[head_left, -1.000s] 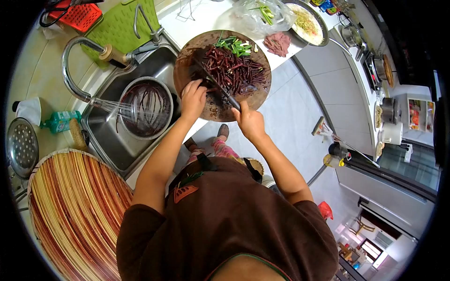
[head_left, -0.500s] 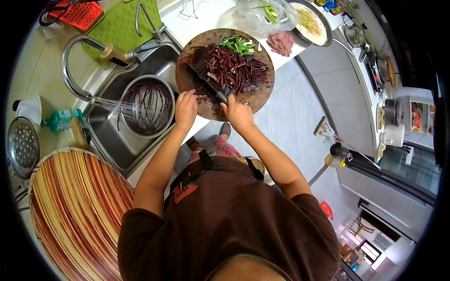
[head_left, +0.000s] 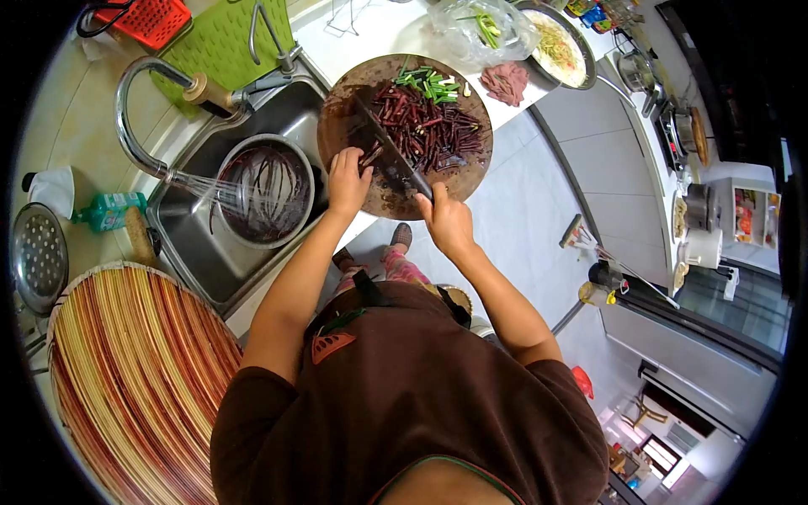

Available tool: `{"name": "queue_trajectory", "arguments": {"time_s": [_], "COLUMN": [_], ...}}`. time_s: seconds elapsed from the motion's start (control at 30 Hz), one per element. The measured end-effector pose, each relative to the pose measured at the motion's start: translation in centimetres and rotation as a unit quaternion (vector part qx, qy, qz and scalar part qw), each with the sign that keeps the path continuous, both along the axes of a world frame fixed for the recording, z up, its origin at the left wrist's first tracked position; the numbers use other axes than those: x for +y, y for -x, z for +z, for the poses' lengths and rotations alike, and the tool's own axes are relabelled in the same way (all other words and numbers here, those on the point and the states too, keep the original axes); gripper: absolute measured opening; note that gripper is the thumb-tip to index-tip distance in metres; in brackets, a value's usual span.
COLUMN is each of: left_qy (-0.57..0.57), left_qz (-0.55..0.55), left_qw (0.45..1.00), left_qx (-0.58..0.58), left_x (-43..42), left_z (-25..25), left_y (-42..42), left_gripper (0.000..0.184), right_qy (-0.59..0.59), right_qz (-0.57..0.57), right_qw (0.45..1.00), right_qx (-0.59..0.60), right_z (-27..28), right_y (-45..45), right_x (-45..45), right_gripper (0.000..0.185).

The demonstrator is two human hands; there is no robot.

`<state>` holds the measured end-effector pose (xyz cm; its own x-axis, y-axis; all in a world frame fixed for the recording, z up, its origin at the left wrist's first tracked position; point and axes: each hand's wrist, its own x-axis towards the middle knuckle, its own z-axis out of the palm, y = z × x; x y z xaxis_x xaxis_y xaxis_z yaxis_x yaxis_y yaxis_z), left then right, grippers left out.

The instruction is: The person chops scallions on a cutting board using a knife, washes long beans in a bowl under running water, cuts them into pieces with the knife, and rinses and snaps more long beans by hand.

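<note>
My right hand (head_left: 448,220) is wrapped round the handle of a dark, broad-bladed kitchen knife (head_left: 392,154), whose blade slants up and left over the round wooden chopping board (head_left: 467,187). Close against the blade's left side, my left hand (head_left: 348,183) has its fingers closed on a few purple long bean pieces (head_left: 370,155), partly hidden by the fingers. A heap of cut purple long beans (head_left: 429,126) lies to the right of the knife. Chopped green scallions (head_left: 433,83) sit at the board's far side.
Left of the board, water runs from a faucet (head_left: 126,126) into a metal pot (head_left: 305,198) with long dark beans, in the sink (head_left: 187,252). Beyond the board are a plastic bag (head_left: 459,34), a reddish cloth (head_left: 505,82) and a pan (head_left: 587,71). A striped woven lid (head_left: 139,379) stands near left.
My left hand has moved right and slightly up toward the blade. The knife and my right hand have shifted right and a little nearer my body, with the blade now standing more on edge.
</note>
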<state>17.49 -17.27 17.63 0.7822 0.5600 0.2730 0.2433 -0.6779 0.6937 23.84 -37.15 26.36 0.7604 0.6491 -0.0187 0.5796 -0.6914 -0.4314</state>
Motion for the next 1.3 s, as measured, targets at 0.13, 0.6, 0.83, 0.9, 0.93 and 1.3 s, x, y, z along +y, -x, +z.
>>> {"name": "queue_trajectory", "arguments": {"time_s": [0.13,0.6,0.83,0.9,0.93,1.3], "left_qy": [-0.008,-0.068,-0.048,-0.066,-0.076,0.016], "left_qz": [0.009,0.009,0.009,0.03,0.041,0.147], "left_qw": [1.0,0.998,0.999,0.997,0.996,0.989], "left_qx": [0.0,0.009,0.017,0.007,0.003,0.007], "left_x": [0.0,0.2,0.1,-0.1,-0.3,-3.4], "left_z": [0.1,-0.5,-0.8,-0.4,0.0,-2.3], "left_y": [1.6,0.0,-3.8,-5.2,-5.7,-12.3], "left_gripper": [0.037,0.013,0.018,0.024,0.027,0.067], "right_qy": [-0.001,0.048,-0.014,-0.038,-0.044,-0.114], "right_qz": [0.02,0.007,-0.062,-0.079,-0.09,-0.222], "right_qw": [0.999,0.999,0.996,0.992,0.99,0.956], "right_qx": [-0.029,-0.004,0.057,0.09,0.097,0.152], "right_z": [-0.6,-3.7,-2.5,-1.3,-0.8,-1.0], "right_y": [0.7,1.2,-0.8,-0.9,-0.9,-2.2], "right_x": [-0.1,2.7,-0.4,-1.1,-1.5,-5.5], "right_gripper": [0.034,0.035,0.035,0.034,0.034,0.031]}}
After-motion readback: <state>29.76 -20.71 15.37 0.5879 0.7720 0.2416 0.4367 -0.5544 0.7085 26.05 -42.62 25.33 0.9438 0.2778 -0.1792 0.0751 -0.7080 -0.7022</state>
